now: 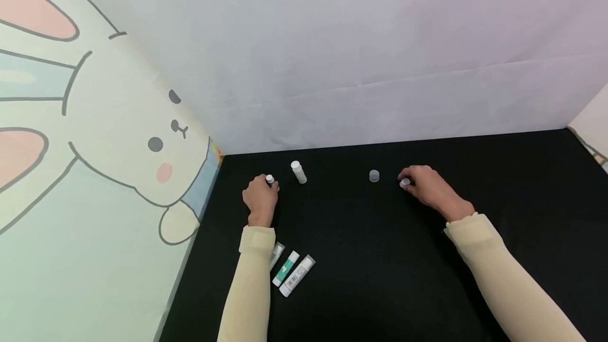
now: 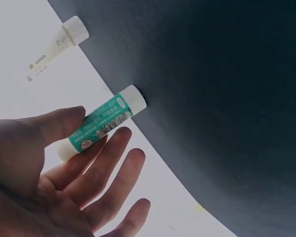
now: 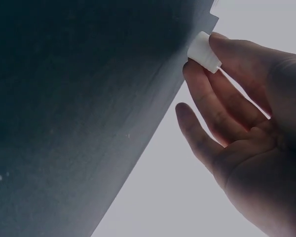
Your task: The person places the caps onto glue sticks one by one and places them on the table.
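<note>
My left hand (image 1: 260, 197) pinches a glue stick (image 2: 102, 121) with a green label and white ends between thumb and fingers. It stands about upright, its lower end at the black table. Close by on its right stands a white stick of similar shape (image 1: 298, 172), seen in the left wrist view as a pale tube with printing. At the right, my right hand (image 1: 429, 188) holds a small white cap (image 3: 204, 52) between thumb and fingertips, low over the table. A second, translucent cap (image 1: 374, 176) sits on the table to the left of that hand.
Beside my left forearm lie a green-labelled glue stick (image 1: 286, 268), a white stick with a printed label (image 1: 297, 275) and another stick (image 1: 277, 254), partly hidden by the sleeve. The black tabletop (image 1: 361, 257) ends at a white cloth wall (image 1: 356, 67). A rabbit-patterned panel (image 1: 119, 146) borders the left.
</note>
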`<state>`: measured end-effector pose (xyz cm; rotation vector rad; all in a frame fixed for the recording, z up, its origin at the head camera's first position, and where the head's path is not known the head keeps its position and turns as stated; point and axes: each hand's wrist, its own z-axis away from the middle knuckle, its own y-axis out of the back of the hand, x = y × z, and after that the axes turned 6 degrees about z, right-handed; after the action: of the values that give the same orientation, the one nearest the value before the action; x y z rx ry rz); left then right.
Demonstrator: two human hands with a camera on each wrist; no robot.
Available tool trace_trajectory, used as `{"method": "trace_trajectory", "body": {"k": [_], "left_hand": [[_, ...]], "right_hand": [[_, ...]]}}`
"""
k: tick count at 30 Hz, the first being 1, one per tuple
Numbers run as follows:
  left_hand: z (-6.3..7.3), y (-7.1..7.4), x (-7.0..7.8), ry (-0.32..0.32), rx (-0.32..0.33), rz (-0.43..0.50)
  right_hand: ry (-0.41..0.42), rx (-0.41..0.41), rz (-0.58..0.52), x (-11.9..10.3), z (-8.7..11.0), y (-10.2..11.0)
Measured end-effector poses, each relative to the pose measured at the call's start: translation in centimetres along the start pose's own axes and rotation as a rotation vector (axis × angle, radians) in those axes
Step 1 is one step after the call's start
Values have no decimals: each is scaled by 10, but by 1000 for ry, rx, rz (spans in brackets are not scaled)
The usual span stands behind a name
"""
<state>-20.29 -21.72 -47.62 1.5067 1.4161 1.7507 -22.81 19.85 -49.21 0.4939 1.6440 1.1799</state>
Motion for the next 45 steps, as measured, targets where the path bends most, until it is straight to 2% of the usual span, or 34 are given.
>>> {"method": "trace_trajectory", "body": {"k": [11, 19, 28, 38, 45], "left_hand": [[12, 1, -3, -19, 24, 44], [20, 6, 2, -45, 33, 69], [34, 12, 11, -98, 83, 103], [48, 12, 18, -187, 102, 109], [57, 10, 21, -201, 78, 128]], "right_hand": [[29, 89, -28, -8, 14, -3], [39, 131, -26, -11, 22, -4], [60, 174, -23, -19, 26, 1], [58, 197, -35, -26, 29, 6], [49, 212, -56, -32, 30, 4]]}}
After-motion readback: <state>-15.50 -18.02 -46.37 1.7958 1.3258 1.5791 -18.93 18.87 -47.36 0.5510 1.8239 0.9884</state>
